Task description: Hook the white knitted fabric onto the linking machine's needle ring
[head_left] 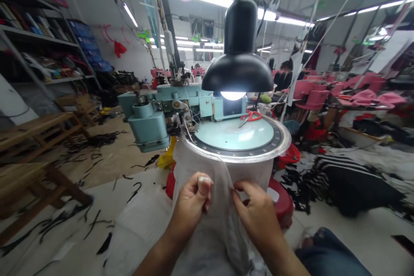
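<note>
Pale grey-white knit fabric (217, 224) hangs from the toothed rim of a round dial linking machine (284, 144) and drapes down in front of me. My left hand (194, 200) is closed in front of the cloth, thumb pressed over curled fingers; a whitish wrap or bit shows at the thumb tip. My right hand (255, 205) pinches the fabric's edge between thumb and forefinger, to the right of my left hand. Both hands are below the dial's rim. Red-handled scissors (250, 116) lie on the dial's pale blue top plate (233, 134).
A black lamp (237, 69) shines low over the dial. The machine's blue-green head (148, 127) juts out left. A red stool (283, 202) stands behind the cloth at right. Wooden benches (35, 181) are at left, and dark scraps litter the floor. A striped garment (346, 177) lies at right.
</note>
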Available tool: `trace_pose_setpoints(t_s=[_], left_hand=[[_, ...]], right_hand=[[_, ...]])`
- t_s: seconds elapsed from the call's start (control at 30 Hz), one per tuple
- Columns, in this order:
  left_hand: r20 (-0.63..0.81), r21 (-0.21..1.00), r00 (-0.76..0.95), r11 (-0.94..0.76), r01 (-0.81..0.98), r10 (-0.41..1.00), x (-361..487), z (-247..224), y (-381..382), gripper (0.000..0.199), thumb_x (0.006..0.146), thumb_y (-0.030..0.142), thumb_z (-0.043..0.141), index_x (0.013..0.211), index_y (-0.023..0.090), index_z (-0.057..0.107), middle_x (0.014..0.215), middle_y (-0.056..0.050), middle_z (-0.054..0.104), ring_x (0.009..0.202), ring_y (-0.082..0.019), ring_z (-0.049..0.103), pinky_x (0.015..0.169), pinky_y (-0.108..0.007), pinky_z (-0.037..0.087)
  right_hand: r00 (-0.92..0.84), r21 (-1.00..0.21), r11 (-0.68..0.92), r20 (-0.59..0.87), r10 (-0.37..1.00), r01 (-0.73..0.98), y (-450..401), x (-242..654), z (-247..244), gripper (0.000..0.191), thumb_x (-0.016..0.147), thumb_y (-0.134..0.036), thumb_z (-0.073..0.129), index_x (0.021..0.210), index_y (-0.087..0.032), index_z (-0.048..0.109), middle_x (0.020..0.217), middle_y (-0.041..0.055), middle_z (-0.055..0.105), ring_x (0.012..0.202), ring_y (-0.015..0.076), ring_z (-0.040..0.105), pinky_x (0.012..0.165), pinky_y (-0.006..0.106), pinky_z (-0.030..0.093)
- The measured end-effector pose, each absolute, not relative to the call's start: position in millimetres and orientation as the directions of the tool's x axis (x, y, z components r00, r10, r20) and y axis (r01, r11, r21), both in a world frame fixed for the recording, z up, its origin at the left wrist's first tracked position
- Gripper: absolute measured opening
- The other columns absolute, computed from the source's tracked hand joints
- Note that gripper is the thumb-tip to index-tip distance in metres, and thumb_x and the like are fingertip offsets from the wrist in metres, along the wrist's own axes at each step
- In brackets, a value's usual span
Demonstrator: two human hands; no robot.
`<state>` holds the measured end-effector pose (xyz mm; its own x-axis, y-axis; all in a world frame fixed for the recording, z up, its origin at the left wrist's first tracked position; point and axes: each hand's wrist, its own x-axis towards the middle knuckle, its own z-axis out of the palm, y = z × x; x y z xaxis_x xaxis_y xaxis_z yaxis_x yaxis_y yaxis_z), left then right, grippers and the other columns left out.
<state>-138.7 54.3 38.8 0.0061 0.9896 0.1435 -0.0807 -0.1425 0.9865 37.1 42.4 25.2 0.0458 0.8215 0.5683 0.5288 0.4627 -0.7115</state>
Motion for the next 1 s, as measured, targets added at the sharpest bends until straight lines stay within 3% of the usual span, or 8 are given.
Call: trace_pose_setpoints(t_s=[0.07, 0.2, 0.3, 0.43, 0.63, 0.8, 0.9, 1.0], left_hand=[[0.144, 0.983, 0.047, -0.138, -0.12, 0.988, -130.3, 44.4, 57.0, 0.046, 0.087, 0.062, 0.058, 0.083, 0.016, 0.058, 0.06, 0.005, 0.047, 0.046, -0.006, 0.042, 0.044, -0.017, 0.035], [0.119, 0.986, 0.083, -0.108, -0.128, 0.989, -128.9, 50.5, 60.4, 0.045, 0.086, 0.058, 0.064, 0.083, 0.013, 0.064, 0.061, 0.002, 0.053, 0.047, -0.006, 0.046, 0.046, -0.017, 0.037], [0.126, 0.976, 0.075, -0.111, -0.186, 0.989, -128.2, 49.4, 66.5, 0.047, 0.085, 0.059, 0.065, 0.084, 0.011, 0.066, 0.061, 0.001, 0.056, 0.045, -0.007, 0.048, 0.045, -0.018, 0.038], [0.118, 0.974, 0.105, -0.094, -0.208, 0.987, -124.3, 46.2, 77.8, 0.051, 0.082, 0.062, 0.066, 0.08, 0.011, 0.066, 0.057, 0.001, 0.056, 0.042, -0.007, 0.046, 0.041, -0.018, 0.034], [0.083, 0.989, 0.15, -0.062, -0.135, 0.985, -128.6, 51.3, 96.5, 0.063, 0.072, 0.073, 0.068, 0.073, 0.01, 0.066, 0.053, -0.001, 0.057, 0.04, -0.008, 0.046, 0.039, -0.019, 0.034], [0.036, 0.99, 0.16, -0.013, -0.141, 0.986, -129.9, 53.8, 90.6, 0.062, 0.073, 0.072, 0.067, 0.075, 0.009, 0.069, 0.053, -0.002, 0.059, 0.039, -0.008, 0.046, 0.039, -0.019, 0.035], [0.041, 0.985, 0.143, -0.016, -0.17, 0.989, -129.7, 52.8, 85.1, 0.06, 0.075, 0.069, 0.067, 0.076, 0.009, 0.07, 0.052, -0.001, 0.057, 0.039, -0.007, 0.046, 0.039, -0.018, 0.034], [0.056, 0.984, 0.15, -0.029, -0.177, 0.987, -132.7, 52.0, 86.0, 0.059, 0.075, 0.068, 0.068, 0.075, 0.009, 0.07, 0.052, 0.0, 0.057, 0.039, -0.008, 0.046, 0.04, -0.018, 0.034]], right_hand=[[0.05, -0.813, 0.396, 0.459, 0.887, 0.426, 49.7, 45.6, 34.6, 0.016, 0.086, -0.028, 0.058, 0.08, -0.021, 0.071, 0.083, 0.0066, 0.071, 0.074, 0.0206, 0.07, 0.059, 0.027, 0.056], [0.004, -0.936, 0.265, 0.274, 0.962, 0.229, 47.4, 60.1, 48.3, 0.022, 0.083, -0.04, 0.066, 0.097, -0.023, 0.072, 0.065, -0.0011, 0.062, 0.05, 0.0146, 0.058, 0.044, 0.023, 0.046], [0.043, -0.854, 0.382, 0.423, 0.905, 0.353, 49.8, 41.0, 57.4, 0.028, 0.079, -0.038, 0.072, 0.103, -0.026, 0.076, 0.058, -0.0029, 0.058, 0.05, 0.0155, 0.055, 0.047, 0.025, 0.046], [0.135, -0.788, 0.476, 0.56, 0.817, 0.391, 58.7, 21.6, 70.2, 0.024, 0.09, -0.039, 0.059, 0.083, -0.026, 0.079, 0.067, 0.0016, 0.071, 0.057, 0.0185, 0.062, 0.055, 0.027, 0.049], [0.215, -0.738, 0.244, 0.467, 0.858, 0.629, 41.2, 67.7, 53.5, 0.023, 0.079, -0.047, 0.068, 0.076, -0.026, 0.075, 0.076, 0.0062, 0.07, 0.064, 0.0231, 0.065, 0.058, 0.031, 0.051], [0.072, -0.983, 0.123, 0.134, 0.988, 0.139, 30.7, 69.5, 53.6, 0.03, 0.079, -0.052, 0.07, 0.087, -0.023, 0.073, 0.061, 0.0032, 0.066, 0.047, 0.0183, 0.059, 0.043, 0.028, 0.049], [0.077, -0.946, 0.256, 0.276, 0.958, 0.2, 43.8, 43.9, 64.4, 0.03, 0.077, -0.041, 0.075, 0.103, -0.027, 0.077, 0.077, 0.0046, 0.074, 0.063, 0.0213, 0.068, 0.055, 0.03, 0.057], [0.055, -0.87, 0.407, 0.437, 0.898, 0.277, 56.4, 24.7, 70.8, 0.023, 0.082, -0.036, 0.07, 0.102, -0.029, 0.08, 0.09, 0.0048, 0.079, 0.081, 0.0258, 0.074, 0.073, 0.034, 0.06]])
